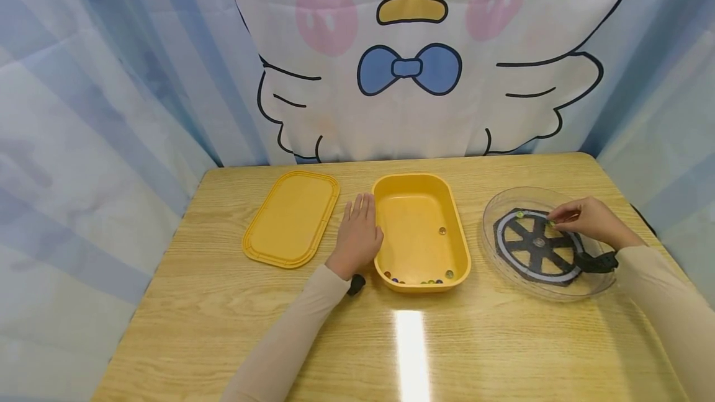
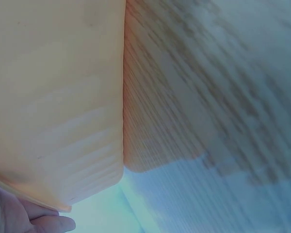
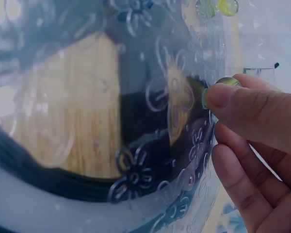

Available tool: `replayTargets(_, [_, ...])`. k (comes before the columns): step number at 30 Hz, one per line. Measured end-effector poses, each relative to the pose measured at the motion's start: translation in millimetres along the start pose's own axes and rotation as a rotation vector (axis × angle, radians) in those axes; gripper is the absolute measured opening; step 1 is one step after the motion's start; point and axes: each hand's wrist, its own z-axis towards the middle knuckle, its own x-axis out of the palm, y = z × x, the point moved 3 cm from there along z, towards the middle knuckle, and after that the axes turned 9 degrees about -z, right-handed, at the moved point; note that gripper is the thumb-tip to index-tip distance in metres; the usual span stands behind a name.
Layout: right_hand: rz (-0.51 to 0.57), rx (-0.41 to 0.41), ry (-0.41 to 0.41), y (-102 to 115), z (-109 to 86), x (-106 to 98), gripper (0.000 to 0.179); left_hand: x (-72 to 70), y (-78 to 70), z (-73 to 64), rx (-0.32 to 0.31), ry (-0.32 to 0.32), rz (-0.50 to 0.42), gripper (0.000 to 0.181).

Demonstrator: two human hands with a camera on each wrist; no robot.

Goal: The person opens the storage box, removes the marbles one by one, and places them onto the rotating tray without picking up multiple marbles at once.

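My right hand [image 1: 592,223] is over the far right part of a round clear dish [image 1: 489,253], pinching a clear marble with yellow-green in it [image 3: 228,81] between thumb and index finger, at the dish's surface. A second yellow-green marble [image 1: 520,214] lies in the dish, left of the hand. Embossed flowers on the dish show in the right wrist view. My left hand [image 1: 357,231] rests with straight fingers along the left rim of a yellow bin [image 1: 413,216]. Several marbles lie in the bin, mostly along its near edge, with one marble [image 1: 442,231] farther up.
A yellow lid [image 1: 292,219] lies flat on the wooden table [image 1: 195,303], left of the bin. A black and grey wheel-like pattern [image 1: 538,244] shows through the dish. Behind the table hangs a curtain [image 1: 408,123] with a cartoon bird.
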Motion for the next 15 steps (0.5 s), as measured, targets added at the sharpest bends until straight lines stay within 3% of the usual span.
replayTargets(15, [0.008, -0.019, 0.023, 0.6, -0.7, -1.0, 0.024, -0.5, -0.6, -0.5, 0.014, -0.013, 0.003, 0.062])
